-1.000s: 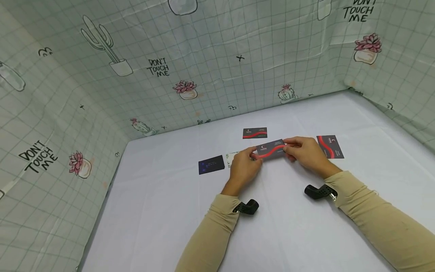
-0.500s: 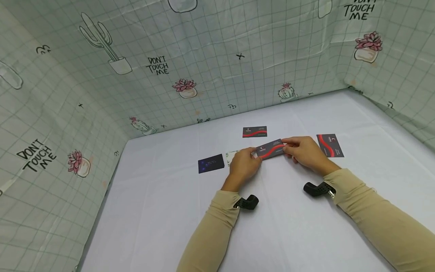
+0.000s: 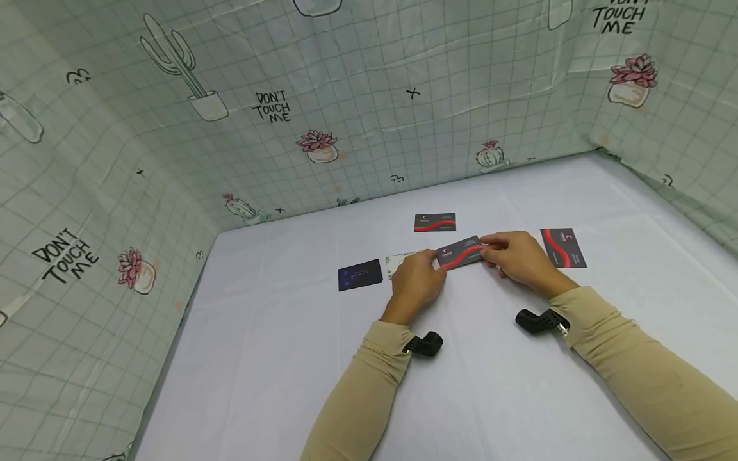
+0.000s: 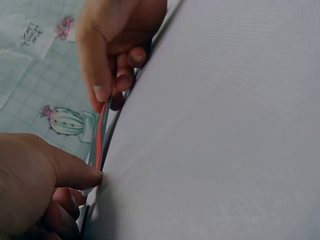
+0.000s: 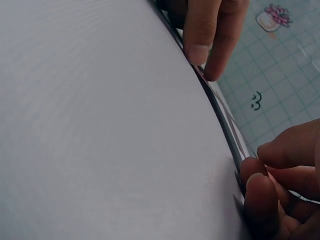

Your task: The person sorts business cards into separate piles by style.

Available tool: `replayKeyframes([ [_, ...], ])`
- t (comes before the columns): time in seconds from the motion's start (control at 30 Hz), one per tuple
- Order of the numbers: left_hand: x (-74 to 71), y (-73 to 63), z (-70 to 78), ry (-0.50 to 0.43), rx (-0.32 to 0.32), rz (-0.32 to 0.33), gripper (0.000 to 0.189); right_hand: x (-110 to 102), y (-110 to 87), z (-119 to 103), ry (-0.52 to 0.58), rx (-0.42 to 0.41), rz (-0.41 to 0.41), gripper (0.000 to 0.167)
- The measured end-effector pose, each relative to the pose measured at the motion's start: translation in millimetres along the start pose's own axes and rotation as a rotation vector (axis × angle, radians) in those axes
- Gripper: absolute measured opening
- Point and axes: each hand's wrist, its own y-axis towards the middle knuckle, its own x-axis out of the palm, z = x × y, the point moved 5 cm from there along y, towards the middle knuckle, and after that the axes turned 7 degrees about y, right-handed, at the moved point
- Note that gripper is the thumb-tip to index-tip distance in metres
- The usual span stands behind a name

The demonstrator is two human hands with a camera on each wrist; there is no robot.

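A dark grey business card [image 3: 459, 252] with a red wavy stripe is held between both hands, low over the white table. My left hand [image 3: 416, 282] pinches its left end, thumb at the near edge. At the opposite end, my right hand [image 3: 514, 256] grips the right edge between thumb and fingers. From the left wrist, the card [image 4: 100, 137] shows nearly edge-on with its red stripe. A white card with a green leafy print [image 3: 395, 262] is partly covered by my left hand. Left of that lies a black card with blue spots [image 3: 360, 275].
Two more grey cards with red stripes lie on the white-covered table [image 3: 259, 358]: one at the back [image 3: 435, 222], one turned sideways [image 3: 564, 248] beyond my right hand. A gridded cactus-print cloth [image 3: 357, 83] hangs behind and at both sides.
The held card has tipped slightly, showing more of its printed face. Both hands keep their grip in nearly the same place; the head view has shifted a little.
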Motion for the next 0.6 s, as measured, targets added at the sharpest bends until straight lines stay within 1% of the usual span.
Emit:
replayKeyframes([
  [0.3,1.6,-3.2,2.0,0.052,0.018,0.045,0.034,0.6,-1.0,-2.1,-0.033,-0.046,0.015,0.038],
  [0.6,2.5,-5.6,3.0,0.079,0.053,0.058,0.033,-0.8,-2.0,-3.2,-0.030,-0.071,0.022,0.036],
])
